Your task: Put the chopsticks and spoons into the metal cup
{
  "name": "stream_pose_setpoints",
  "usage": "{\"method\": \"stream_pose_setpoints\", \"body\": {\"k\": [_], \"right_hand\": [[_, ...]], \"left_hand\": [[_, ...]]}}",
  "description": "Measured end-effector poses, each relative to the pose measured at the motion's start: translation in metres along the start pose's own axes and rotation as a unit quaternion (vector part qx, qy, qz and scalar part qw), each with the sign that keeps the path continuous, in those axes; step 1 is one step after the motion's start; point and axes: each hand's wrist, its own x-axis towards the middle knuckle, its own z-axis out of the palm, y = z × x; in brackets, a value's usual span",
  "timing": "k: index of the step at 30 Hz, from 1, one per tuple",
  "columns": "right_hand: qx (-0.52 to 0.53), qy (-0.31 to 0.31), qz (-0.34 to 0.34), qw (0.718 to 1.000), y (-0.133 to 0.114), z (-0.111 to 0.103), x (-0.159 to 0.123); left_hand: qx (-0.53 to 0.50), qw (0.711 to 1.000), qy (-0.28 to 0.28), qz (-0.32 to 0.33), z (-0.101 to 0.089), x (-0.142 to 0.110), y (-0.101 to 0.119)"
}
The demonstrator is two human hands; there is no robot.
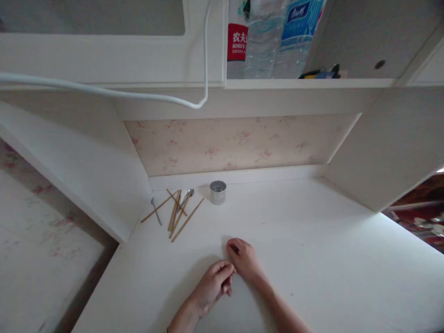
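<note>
My left hand is loosely closed just above the white tabletop, its thumb resting against the curled fingers. Close beside it on the right, my right hand lies on the table with fingers curled in. No object shows in either hand. Farther back, a perforated silver metal cup stands upright near the rear edge. To its left, several wooden chopsticks lie scattered and crossed. A metal spoon lies partly under them, and a thin metal utensil rests at the pile's left end.
White side panels flank the white desk. Overhead, a shelf holds plastic bottles and small dark items. A white cable hangs in front of the cabinet. Floral wallpaper covers the back.
</note>
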Motion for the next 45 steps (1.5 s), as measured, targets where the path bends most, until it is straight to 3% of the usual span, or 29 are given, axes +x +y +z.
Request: {"method": "stream_pose_setpoints", "body": {"k": [11, 13, 15, 17, 20, 23, 26, 29, 34, 37, 45], "right_hand": [[0.002, -0.002, 0.000, 1.000, -0.001, 0.000, 0.000], [-0.002, -0.001, -0.003, 1.000, 0.000, 0.000, 0.000], [-0.005, -0.003, -0.008, 1.000, 0.002, 0.001, 0.000], [-0.010, -0.005, -0.009, 1.000, 0.003, 0.002, 0.000], [-0.019, -0.009, -0.004, 1.000, 0.003, 0.003, 0.002], [-0.029, -0.014, 0.006, 0.999, 0.003, 0.004, 0.005], [-0.037, -0.012, 0.014, 0.999, 0.002, 0.006, 0.008], [-0.047, -0.012, 0.021, 0.999, 0.001, 0.008, 0.011], [-0.072, -0.011, 0.043, 0.996, -0.002, 0.012, 0.014], [-0.074, -0.013, 0.048, 0.996, -0.003, 0.012, 0.015], [-0.074, -0.018, 0.060, 0.995, -0.005, 0.010, 0.016]], "left_hand": [[0.018, 1.000, 0.012, 0.001, 0.005, -0.001, 0.005], [0.078, 0.996, 0.030, 0.021, 0.000, 0.002, 0.007], [0.200, 0.975, 0.070, 0.063, -0.010, 0.008, 0.016], [0.353, 0.918, 0.124, 0.134, -0.025, 0.016, 0.036], [0.529, 0.789, 0.223, 0.219, -0.055, 0.033, 0.080], [0.646, 0.657, 0.340, 0.188, -0.091, 0.051, 0.122], [0.677, 0.591, 0.423, 0.114, -0.129, 0.064, 0.149], [0.669, 0.579, 0.464, 0.048, -0.166, 0.071, 0.162], [0.658, 0.612, 0.439, -0.015, -0.203, 0.080, 0.171], [0.654, 0.629, 0.418, -0.029, -0.207, 0.087, 0.174], [0.691, 0.620, 0.372, -0.012, -0.187, 0.104, 0.169]]}}
